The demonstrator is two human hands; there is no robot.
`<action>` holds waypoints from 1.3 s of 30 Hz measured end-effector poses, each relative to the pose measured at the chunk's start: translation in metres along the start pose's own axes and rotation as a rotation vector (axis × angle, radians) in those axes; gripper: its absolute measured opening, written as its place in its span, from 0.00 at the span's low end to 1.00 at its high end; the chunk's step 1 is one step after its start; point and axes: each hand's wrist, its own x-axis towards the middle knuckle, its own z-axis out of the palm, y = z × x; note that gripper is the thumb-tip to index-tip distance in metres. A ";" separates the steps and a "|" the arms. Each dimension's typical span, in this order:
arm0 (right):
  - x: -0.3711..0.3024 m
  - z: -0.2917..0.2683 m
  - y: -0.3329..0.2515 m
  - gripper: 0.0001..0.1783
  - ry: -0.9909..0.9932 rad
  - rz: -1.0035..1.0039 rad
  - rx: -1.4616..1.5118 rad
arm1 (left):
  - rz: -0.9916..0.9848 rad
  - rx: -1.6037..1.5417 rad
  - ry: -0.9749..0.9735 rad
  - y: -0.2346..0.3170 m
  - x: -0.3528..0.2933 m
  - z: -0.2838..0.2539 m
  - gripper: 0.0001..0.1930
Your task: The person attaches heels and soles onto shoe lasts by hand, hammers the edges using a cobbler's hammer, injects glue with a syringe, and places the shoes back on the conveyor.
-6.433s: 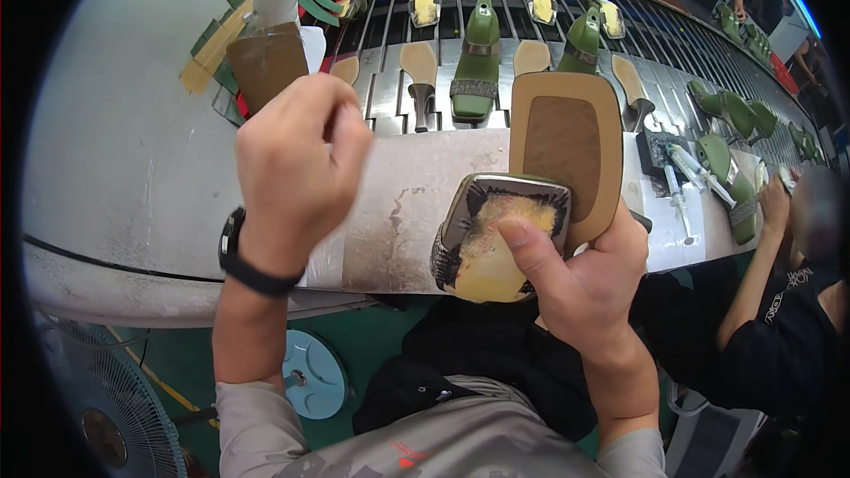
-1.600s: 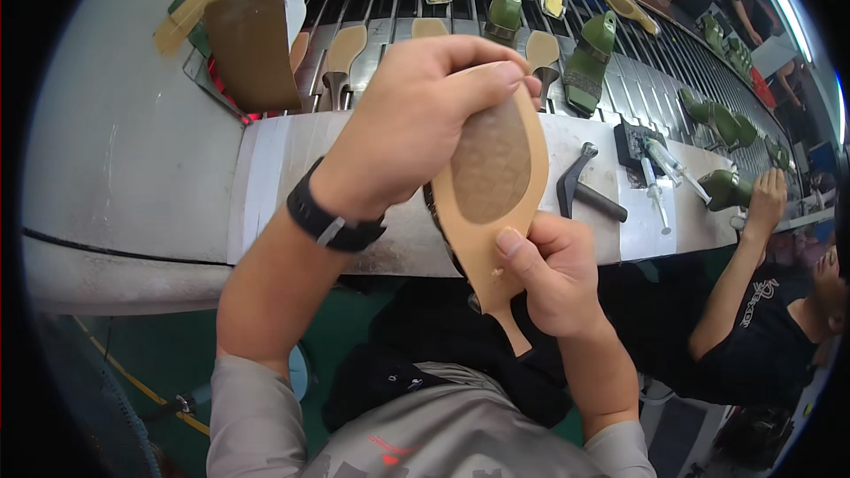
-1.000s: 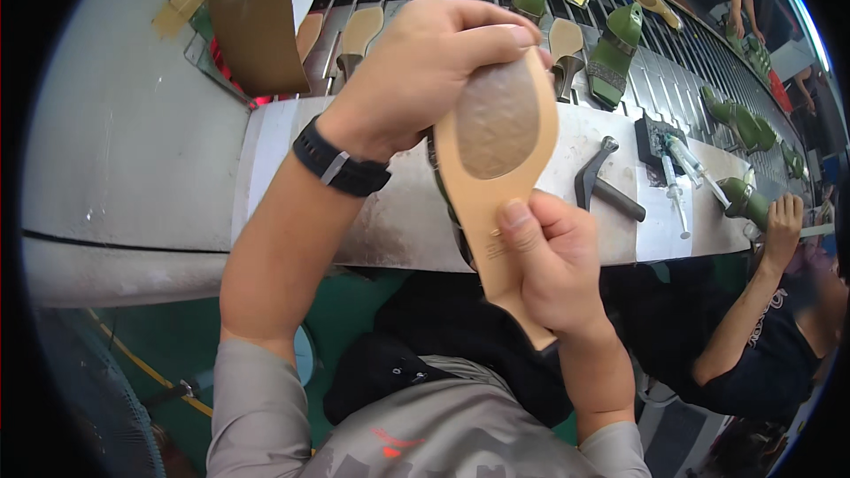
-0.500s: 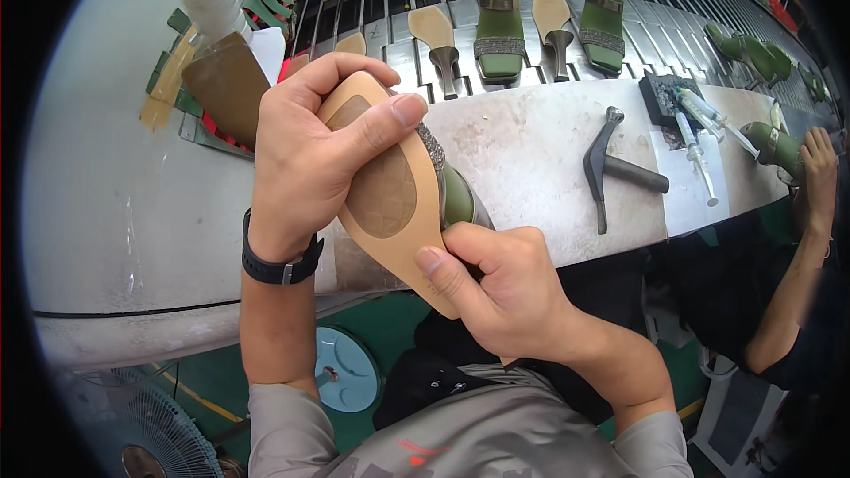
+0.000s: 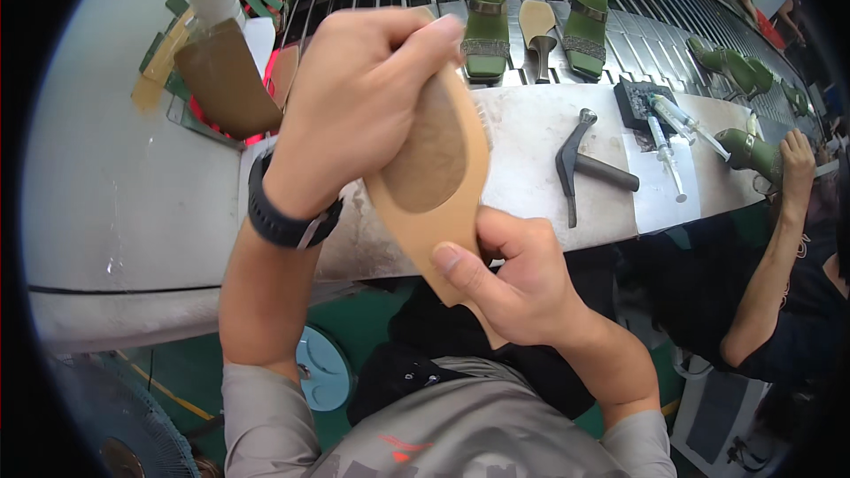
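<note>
My left hand [image 5: 363, 111] is closed over the toe end of a tan shoe sole [image 5: 443, 223] with a darker oval patch. The sole faces up, its narrow end slanting down and to the right. My right hand [image 5: 522, 279] pinches the narrow part, thumb on top and fingers curled underneath. Whatever lies under the sole is nearly all hidden; only a thin glittery edge shows at its right side. The sole is held above the near edge of the pale worktable [image 5: 522, 155].
Right of my hands lie a hammer [image 5: 567, 159], a black block [image 5: 636, 106] and several syringes [image 5: 666, 159] on white paper. Green sandals [image 5: 485, 31] stand on the roller conveyor [image 5: 655, 44] behind. At far right, a co-worker's hand [image 5: 795, 159] touches another green shoe [image 5: 748, 150].
The sole has shifted right and turned more upright, my left hand moving up and right with it. The green and glittery parts under it have mostly gone from sight. My view has shifted slightly.
</note>
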 end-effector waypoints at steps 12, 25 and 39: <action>0.004 -0.013 -0.007 0.17 0.105 0.072 0.419 | 0.128 0.197 -0.103 0.011 0.041 0.018 0.22; 0.027 -0.041 0.006 0.16 0.190 -0.016 -0.160 | 0.116 0.091 -0.127 0.011 0.029 0.012 0.22; -0.047 -0.087 0.047 0.31 0.398 0.234 0.778 | -0.526 -0.925 0.333 -0.130 -0.097 0.076 0.38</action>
